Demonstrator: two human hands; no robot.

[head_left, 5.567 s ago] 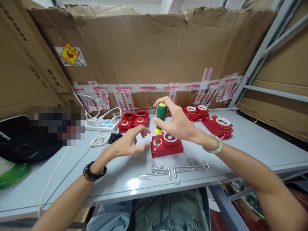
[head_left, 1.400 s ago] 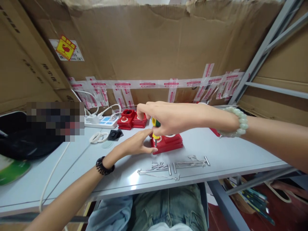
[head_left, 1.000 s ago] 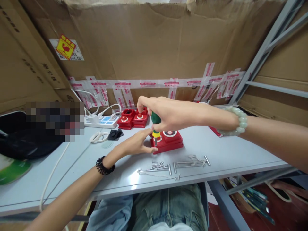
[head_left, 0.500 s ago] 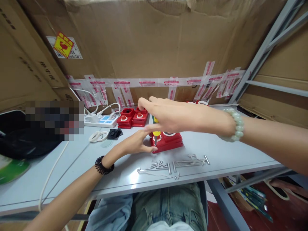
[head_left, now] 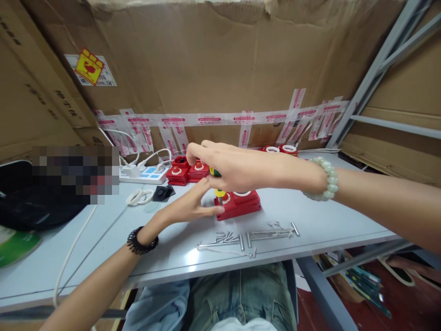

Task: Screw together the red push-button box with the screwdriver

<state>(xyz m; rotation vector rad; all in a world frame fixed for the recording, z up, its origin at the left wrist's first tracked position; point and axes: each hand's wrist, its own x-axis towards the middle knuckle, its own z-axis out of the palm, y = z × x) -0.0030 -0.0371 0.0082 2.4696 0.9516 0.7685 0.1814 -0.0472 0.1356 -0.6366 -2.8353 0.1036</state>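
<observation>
My right hand [head_left: 234, 165] is closed around a screwdriver [head_left: 219, 193] with a yellow and green handle. The tool stands nearly upright, its tip down at the front left corner of a red box [head_left: 241, 212]. That box has a white ring on top, and part of its upper face is hidden by my right hand. My left hand [head_left: 188, 204] grips the box's left end, thumb at the front corner and fingers reaching behind toward the screwdriver. In front of the box lie loose screws [head_left: 225, 237] and metal T-shaped bars [head_left: 225, 244] with thin cord.
More red boxes [head_left: 176, 174] stand at the back left beside a white power strip [head_left: 148, 174] with plugs; others [head_left: 288, 150] sit at the back right. White-handled scissors [head_left: 139, 196] and a black part [head_left: 162, 193] lie left. A dark bag [head_left: 41, 202] occupies the far left. Cardboard [head_left: 220, 59] walls the back.
My right hand and the screwdriver handle have shifted slightly left, uncovering the red boxes at the back right. My left hand stays at the box. The view has moved a little.
</observation>
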